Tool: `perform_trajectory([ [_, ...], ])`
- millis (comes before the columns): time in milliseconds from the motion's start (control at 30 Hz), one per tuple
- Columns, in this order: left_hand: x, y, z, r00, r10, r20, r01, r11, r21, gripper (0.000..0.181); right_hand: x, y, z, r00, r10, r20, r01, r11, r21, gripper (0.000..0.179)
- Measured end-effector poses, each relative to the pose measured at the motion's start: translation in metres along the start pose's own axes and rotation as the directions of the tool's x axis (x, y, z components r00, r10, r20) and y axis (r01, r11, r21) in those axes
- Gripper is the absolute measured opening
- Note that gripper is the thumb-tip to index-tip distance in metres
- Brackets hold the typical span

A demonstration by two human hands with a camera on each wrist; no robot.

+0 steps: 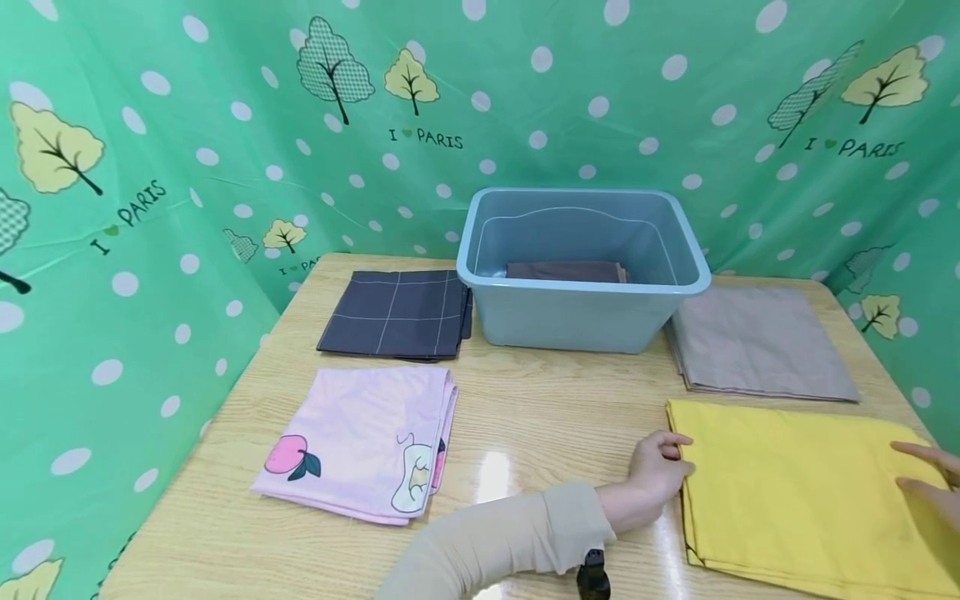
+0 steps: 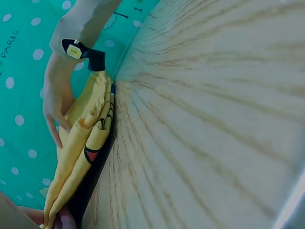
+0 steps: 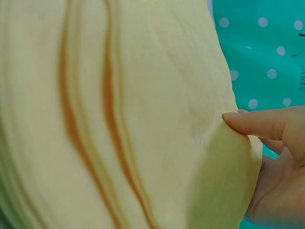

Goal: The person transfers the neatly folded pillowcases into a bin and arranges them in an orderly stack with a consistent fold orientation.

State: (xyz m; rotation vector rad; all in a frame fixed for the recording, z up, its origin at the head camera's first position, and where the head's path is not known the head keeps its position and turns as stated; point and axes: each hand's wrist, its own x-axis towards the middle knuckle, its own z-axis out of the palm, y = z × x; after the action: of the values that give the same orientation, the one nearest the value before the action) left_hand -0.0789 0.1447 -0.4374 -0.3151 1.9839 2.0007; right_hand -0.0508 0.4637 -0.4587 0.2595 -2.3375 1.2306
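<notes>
A folded yellow cloth (image 1: 795, 492) lies at the right front of the table, its stacked layers showing along the near side in the left wrist view. My left hand (image 1: 658, 468) pinches its left edge; fingers (image 2: 66, 218) show on both sides of the fold's end. At the opposite end, my right hand (image 1: 937, 483) touches the cloth with fairly straight fingers. Its thumb (image 3: 252, 123) lies over the cloth's edge in the right wrist view. Part of the right hand is cut off at the head view's border.
A blue bin (image 1: 570, 312) with a dark folded cloth (image 1: 566, 271) inside stands at the back. Left of it lies a dark checked cloth (image 1: 393, 312), with a pink printed cloth (image 1: 367, 433) in front. A grey cloth (image 1: 765, 342) lies at the back right of the wooden table (image 1: 547, 400).
</notes>
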Motion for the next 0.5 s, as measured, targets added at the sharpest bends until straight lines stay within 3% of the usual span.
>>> perform_trajectory([
  [200,-0.002,0.003,-0.005,1.000,-0.005,0.001,0.005,1.000,-0.022,0.027,0.004,-0.010,0.004,1.000,-0.017,-0.008,0.017,1.000,0.020,0.041],
  [367,-0.002,0.009,-0.011,1.000,0.013,0.010,-0.012,0.998,-0.056,0.027,0.006,-0.014,0.007,0.999,-0.026,0.041,0.024,0.999,0.049,0.052],
  [500,-0.001,0.013,-0.019,0.999,0.029,0.024,-0.027,0.995,-0.094,0.028,0.006,-0.018,0.009,0.996,0.028,0.079,-0.029,1.000,0.008,0.058],
])
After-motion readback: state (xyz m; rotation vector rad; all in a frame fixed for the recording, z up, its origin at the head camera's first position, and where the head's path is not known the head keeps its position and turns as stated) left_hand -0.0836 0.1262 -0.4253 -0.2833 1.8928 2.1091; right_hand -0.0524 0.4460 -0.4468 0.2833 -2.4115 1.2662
